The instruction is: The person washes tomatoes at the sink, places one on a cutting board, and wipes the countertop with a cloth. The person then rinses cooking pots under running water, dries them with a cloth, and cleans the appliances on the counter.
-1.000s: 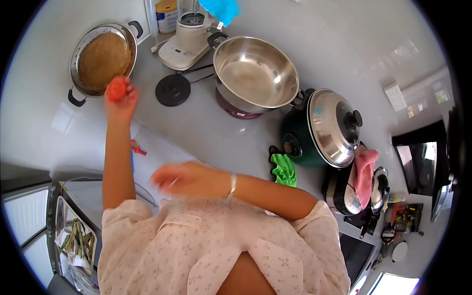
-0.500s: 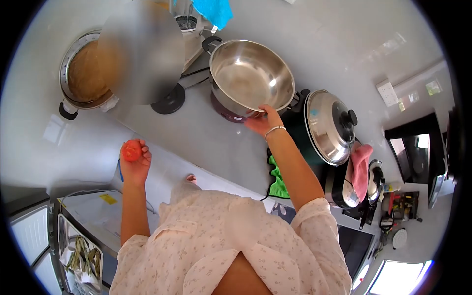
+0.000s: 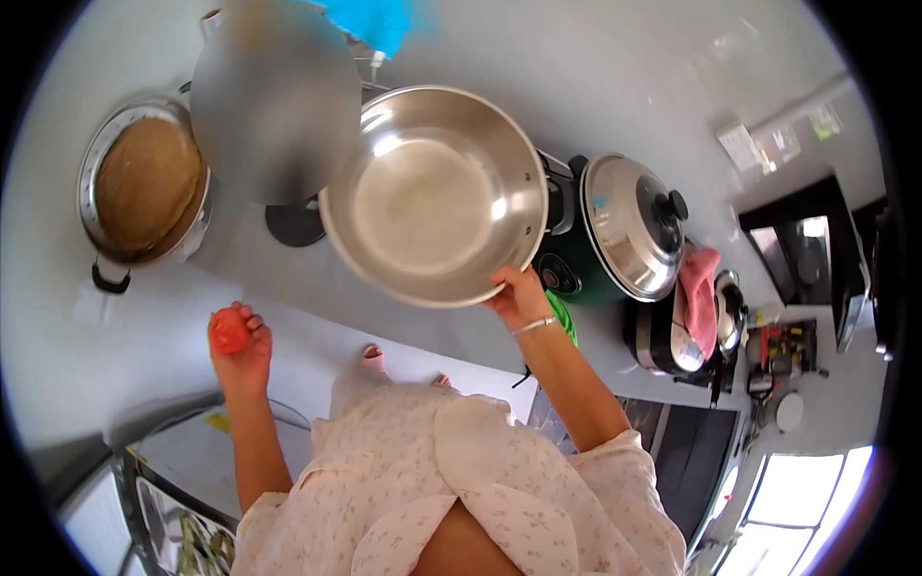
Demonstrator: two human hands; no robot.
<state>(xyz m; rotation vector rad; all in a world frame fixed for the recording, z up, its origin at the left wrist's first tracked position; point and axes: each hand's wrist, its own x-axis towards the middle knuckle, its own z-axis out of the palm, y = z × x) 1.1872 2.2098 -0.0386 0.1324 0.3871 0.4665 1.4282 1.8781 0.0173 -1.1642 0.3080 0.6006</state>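
Note:
My left hand is out over the left side, its fingers curled round a red tomato that shows what looks like a cut face. With my right hand I grip the near right rim of a wide stainless steel pot. The pot is tilted toward me, and its shiny inside holds nothing. Its black side handle points right, close to a dark green cooker with a domed steel lid.
At the left, a steel pan with a perforated insert holds a round brown flat thing. A blurred patch hides part of the counter. A pink cloth drapes over an appliance at the right. Blue cloth lies at the back.
The pot has come up off its base, moved left and toward me, and tipped to show more of its inside. My left hand with the tomato has moved slightly left and lower.

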